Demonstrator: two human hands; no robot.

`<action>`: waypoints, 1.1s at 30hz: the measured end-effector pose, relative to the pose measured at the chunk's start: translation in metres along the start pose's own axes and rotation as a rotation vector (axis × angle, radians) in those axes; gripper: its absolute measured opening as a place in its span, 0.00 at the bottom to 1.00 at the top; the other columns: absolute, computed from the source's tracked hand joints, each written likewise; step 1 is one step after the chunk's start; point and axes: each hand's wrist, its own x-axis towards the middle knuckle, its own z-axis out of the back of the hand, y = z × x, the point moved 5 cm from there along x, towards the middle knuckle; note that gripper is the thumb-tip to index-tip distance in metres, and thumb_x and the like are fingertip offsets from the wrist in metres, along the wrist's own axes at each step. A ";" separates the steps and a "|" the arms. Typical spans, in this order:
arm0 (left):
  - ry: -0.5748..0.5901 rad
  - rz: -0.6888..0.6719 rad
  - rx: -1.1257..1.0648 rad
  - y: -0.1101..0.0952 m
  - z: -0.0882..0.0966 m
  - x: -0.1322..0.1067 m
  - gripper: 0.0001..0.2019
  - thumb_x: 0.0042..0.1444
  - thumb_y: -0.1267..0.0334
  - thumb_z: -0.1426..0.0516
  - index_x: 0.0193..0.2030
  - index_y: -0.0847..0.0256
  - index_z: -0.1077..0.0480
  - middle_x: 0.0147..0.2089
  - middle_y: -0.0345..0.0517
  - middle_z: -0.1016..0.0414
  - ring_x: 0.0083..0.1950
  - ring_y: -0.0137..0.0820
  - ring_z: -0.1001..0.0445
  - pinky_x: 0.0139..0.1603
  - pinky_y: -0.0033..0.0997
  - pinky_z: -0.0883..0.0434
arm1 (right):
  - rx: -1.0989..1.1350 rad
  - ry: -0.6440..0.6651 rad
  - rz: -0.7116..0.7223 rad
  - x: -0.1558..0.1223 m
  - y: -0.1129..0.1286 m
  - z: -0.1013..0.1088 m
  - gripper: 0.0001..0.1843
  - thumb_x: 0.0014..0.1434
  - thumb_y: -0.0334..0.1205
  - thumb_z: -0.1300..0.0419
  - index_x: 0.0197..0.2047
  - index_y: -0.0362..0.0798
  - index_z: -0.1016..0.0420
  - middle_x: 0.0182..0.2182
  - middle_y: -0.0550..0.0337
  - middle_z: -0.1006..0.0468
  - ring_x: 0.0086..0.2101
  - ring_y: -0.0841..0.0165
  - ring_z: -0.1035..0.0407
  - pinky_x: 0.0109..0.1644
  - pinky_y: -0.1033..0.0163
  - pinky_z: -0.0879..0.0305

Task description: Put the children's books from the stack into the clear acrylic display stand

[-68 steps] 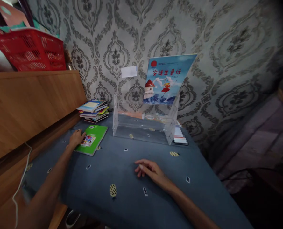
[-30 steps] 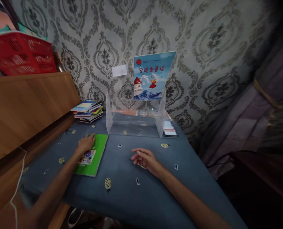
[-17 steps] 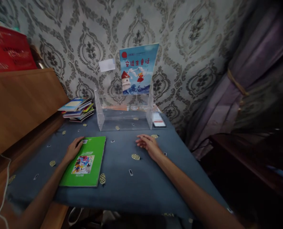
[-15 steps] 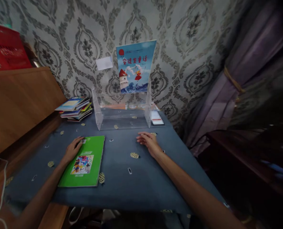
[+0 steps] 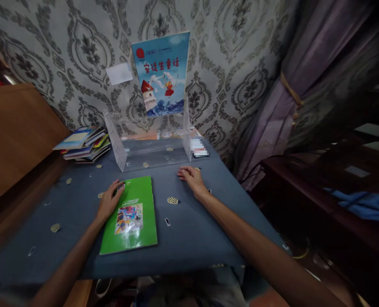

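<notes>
A green book (image 5: 133, 238) with a colourful picture on its cover lies flat on the cloth-covered table, slightly turned. My left hand (image 5: 110, 200) is at its upper left edge, with thumb and fingers over the corner; any fingertips under the edge are hidden. My right hand (image 5: 192, 181) rests on the cloth to the right of the book, fingers loosely bent and apart, holding nothing. Beyond both hands stands a clear acrylic stand (image 5: 115, 143). A blue picture book (image 5: 163, 76) is upright at the top of it, with a small white paper (image 5: 119, 73) to its left.
A stack of books (image 5: 83, 145) sits at the table's back left, by a wooden panel (image 5: 19, 128). Right of the stand lies a blurred-out flat item (image 5: 199, 147). A purple curtain (image 5: 272, 123) hangs at the right, near a dark red piece of furniture (image 5: 291, 179).
The green book has slid right across the cloth with my left hand, covering a pineapple print, and has turned slightly. My right hand stays nearly in place. The camera view has shifted right.
</notes>
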 end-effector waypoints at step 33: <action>-0.002 -0.183 -0.395 -0.115 -0.121 0.039 0.18 0.62 0.68 0.52 0.55 0.62 0.28 0.56 0.52 0.23 0.58 0.39 0.26 0.64 0.46 0.33 | -0.938 0.059 0.277 0.001 0.035 0.036 0.17 0.64 0.31 0.48 0.53 0.47 0.25 0.48 0.51 0.19 0.48 0.62 0.26 0.54 0.59 0.34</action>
